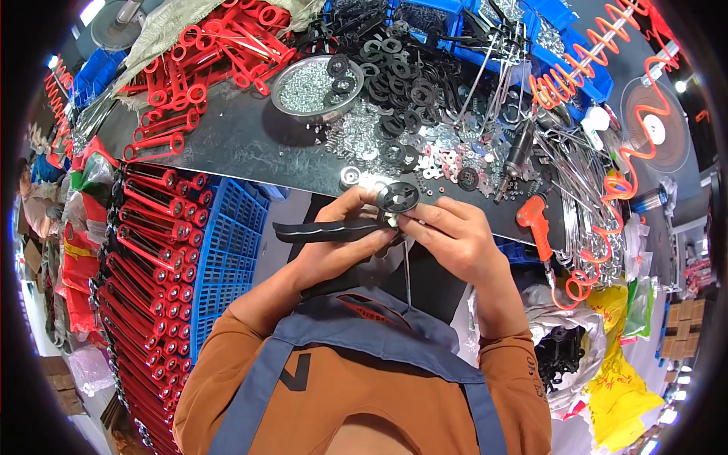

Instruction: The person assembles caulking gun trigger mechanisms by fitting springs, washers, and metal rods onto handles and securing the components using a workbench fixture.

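Assembly held above the desk (250, 144).
Left hand (337, 243) grips the stiff black lever handle (322, 230); right hand (455, 239) fingers pinch the light black wheel (398, 197) by its rim.

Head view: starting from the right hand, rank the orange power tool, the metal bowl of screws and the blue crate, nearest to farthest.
From the right hand:
1. Orange power tool, just to its right on the bench edge.
2. Metal bowl of screws, up and to the left on the bench.
3. Blue crate, far left past the left hand, about as far as the bowl; too close to call.

Cluttered grey workbench (243, 144), blue crates (227, 243) at left, bright ceiling lamps (91, 11) overhead.
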`<state>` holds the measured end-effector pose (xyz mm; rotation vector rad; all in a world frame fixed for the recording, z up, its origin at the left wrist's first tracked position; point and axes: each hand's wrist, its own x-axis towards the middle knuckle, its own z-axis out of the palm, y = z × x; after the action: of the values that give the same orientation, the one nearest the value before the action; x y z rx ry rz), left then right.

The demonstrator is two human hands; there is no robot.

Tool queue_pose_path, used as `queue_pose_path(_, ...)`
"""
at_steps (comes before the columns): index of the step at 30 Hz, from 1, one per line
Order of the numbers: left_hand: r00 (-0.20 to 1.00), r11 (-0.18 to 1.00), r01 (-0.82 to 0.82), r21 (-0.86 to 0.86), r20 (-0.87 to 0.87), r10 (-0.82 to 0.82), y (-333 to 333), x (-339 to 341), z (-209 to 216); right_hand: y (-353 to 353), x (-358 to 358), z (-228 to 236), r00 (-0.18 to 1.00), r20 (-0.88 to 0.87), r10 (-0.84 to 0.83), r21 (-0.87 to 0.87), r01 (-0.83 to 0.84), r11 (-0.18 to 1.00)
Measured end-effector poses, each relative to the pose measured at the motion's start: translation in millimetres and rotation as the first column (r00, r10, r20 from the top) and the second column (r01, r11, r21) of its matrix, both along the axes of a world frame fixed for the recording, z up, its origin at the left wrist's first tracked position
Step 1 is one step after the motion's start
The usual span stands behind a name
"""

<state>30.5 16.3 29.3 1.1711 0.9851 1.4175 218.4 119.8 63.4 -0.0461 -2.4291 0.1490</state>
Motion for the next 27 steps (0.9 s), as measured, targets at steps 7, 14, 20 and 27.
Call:
queue_pose_path(7,0.953,0.965,-0.017,0.264,-0.288,0.095,12,-4,-2,-3,5,-36,0.942,-0.272,-0.196,-0.856,-0.144,0.496)
queue_pose_path(14,0.912,0.949,0.166,0.268,-0.407,-0.044,-5,-3,-12,-28,5,-68,0.933,-0.359,0.012,-0.933,-0.359,-0.012)
queue_pose_path(20,0.944,0.967,0.067,0.245,-0.330,0.018,13,2,-34,39,2,-86,0.886,0.092,-0.454,-0.977,0.169,0.133)
queue_pose_path(27,0.962,0.974,-0.003,0.226,-0.266,0.065,3,6,-37,85,-5,-105,0.796,0.170,-0.581,-0.642,0.537,0.547)
